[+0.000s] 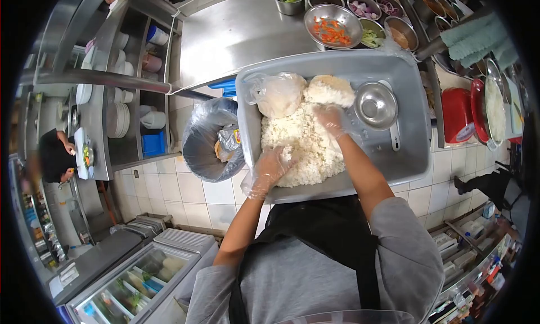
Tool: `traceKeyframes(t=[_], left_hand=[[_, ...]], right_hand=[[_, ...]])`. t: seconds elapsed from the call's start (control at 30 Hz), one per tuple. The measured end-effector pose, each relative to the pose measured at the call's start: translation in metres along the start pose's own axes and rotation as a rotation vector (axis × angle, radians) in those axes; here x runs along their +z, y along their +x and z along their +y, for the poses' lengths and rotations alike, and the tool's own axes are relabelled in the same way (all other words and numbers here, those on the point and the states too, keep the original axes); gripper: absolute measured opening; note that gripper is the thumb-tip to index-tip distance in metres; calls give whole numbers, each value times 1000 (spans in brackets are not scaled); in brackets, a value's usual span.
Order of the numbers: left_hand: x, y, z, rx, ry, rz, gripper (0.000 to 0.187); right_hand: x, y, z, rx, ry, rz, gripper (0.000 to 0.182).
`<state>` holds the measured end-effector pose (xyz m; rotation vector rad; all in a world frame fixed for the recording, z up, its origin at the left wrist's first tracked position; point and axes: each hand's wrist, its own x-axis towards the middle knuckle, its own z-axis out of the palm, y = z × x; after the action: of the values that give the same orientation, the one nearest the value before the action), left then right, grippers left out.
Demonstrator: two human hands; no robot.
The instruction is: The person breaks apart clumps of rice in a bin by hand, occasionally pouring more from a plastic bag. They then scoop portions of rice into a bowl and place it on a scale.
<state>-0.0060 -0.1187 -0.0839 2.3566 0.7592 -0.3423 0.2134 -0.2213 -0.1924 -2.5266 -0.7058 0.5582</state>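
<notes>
A grey plastic tub (pixel 419 172) holds a spread of loose white rice (pixel 306 138). My left hand (pixel 273 165), in a clear plastic glove, lies at the near left of the rice with its fingers curled into some grains. My right hand (pixel 331 121), also gloved, touches the rice just below a large white clump (pixel 329 90); its fingertips are partly hidden. A clear plastic bag of rice (pixel 280 96) sits in the tub's far left corner. A steel bowl (pixel 376 105) rests at the right, beside a white handle (pixel 395 137).
A lined bin (pixel 197 138) stands left of the tub. Beyond are a steel table (pixel 242 31) and bowls of chopped vegetables (pixel 333 27). A red scale (pixel 458 116) is at the right. Another person (pixel 53 152) works at the far left; someone's leg (pixel 484 184) shows at right.
</notes>
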Motion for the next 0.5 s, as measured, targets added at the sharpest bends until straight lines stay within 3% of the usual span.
traceKeyframes(t=[0.03,0.1,0.13,0.2,0.23,0.3,0.33,0.37,0.4,0.43,0.5], left_hand=[[1,1,-3,-10,-4,5,63],[4,0,-9,109,-12,222,68],[3,1,-10,106,-10,221,68],[-1,10,-8,-46,-159,127,82],[10,20,-19,-46,-160,133,82],[43,46,-49,1,-337,223,87],[31,47,-36,2,-335,223,87],[6,45,-10,48,-679,128,89],[-9,46,5,92,-1021,25,91],[-4,56,-1,92,-1018,23,91],[17,83,-24,257,-792,177,93]], right_hand=[[-7,1,-2,-9,-2,-7,59],[-29,-5,-10,290,533,30,37],[17,17,34,290,535,27,37],[105,55,117,-27,931,-155,47],[96,53,105,-33,930,-156,47],[32,17,30,-322,513,-278,46],[-38,-7,-46,-2,372,-494,46],[-18,0,-34,-2,375,-492,46],[16,11,-15,40,861,-608,45],[35,17,-3,81,1351,-708,45],[20,11,-12,71,1295,-748,50]])
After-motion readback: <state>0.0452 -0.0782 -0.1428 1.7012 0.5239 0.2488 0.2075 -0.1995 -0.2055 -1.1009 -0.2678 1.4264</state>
